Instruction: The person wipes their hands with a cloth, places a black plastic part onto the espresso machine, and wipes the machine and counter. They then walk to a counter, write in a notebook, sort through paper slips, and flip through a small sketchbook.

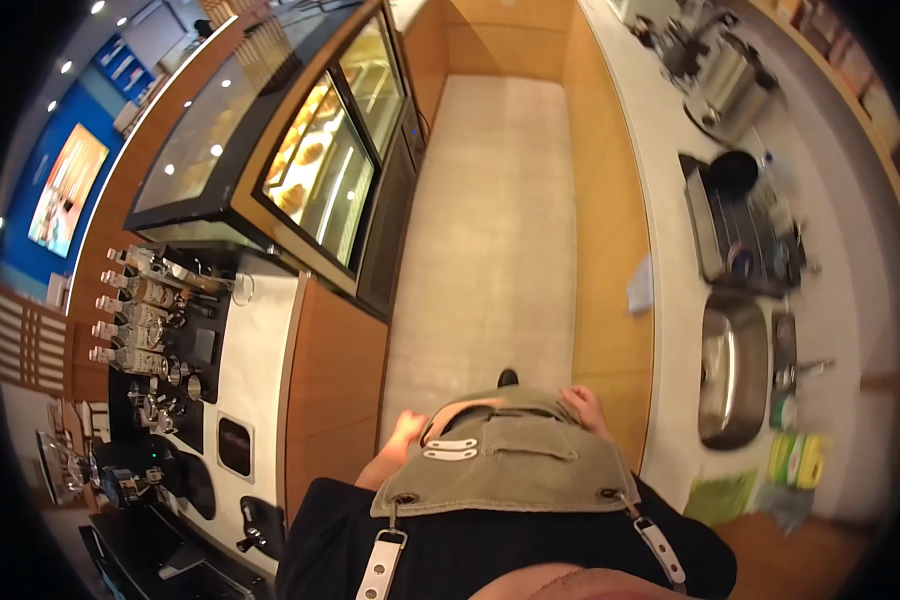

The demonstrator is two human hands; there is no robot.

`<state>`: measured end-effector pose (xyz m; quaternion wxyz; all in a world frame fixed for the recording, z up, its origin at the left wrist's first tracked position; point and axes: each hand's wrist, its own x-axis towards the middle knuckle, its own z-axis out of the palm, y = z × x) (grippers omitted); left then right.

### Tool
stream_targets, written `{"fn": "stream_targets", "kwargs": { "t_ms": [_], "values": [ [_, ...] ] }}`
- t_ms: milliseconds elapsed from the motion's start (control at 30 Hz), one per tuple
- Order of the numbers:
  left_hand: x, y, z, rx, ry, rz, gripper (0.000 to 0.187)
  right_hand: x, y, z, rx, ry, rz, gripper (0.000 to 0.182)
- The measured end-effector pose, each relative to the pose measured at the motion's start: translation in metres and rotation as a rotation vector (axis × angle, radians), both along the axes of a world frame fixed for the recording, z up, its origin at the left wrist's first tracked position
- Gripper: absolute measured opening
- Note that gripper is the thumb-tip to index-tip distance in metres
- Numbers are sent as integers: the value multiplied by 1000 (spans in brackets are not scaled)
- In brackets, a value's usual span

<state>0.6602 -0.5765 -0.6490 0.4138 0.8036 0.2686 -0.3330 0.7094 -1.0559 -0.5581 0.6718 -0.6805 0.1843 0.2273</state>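
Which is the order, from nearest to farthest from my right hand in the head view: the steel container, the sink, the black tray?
From the right hand:
1. Sink, set in the right counter.
2. Black tray, just beyond the sink.
3. Steel container, farther along that counter.

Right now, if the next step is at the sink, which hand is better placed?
Probably the right hand: it hangs on the same side as the sink, with nothing visible in it. The left hand is across the apron, nearer the bottles.
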Motion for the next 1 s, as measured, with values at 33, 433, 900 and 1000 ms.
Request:
{"fn": "stream_targets", "kwargs": {
  "t_ms": [33, 433, 900, 1000],
  "values": [
    [-4, -1, 8, 12, -20, 75, 46, 25, -3, 20, 105, -57, -23, 24],
    [241, 13, 21, 256, 13, -589, 42, 291, -58, -123, -312, -11, 472, 33],
    [554, 190, 119, 979, 760, -966, 47, 381, -79, -112, -269, 457, -283, 17],
    [546, 212, 95, 842, 828, -946, 48, 426, -45, -121, -231, 420, -174, 19]
  ]
}}
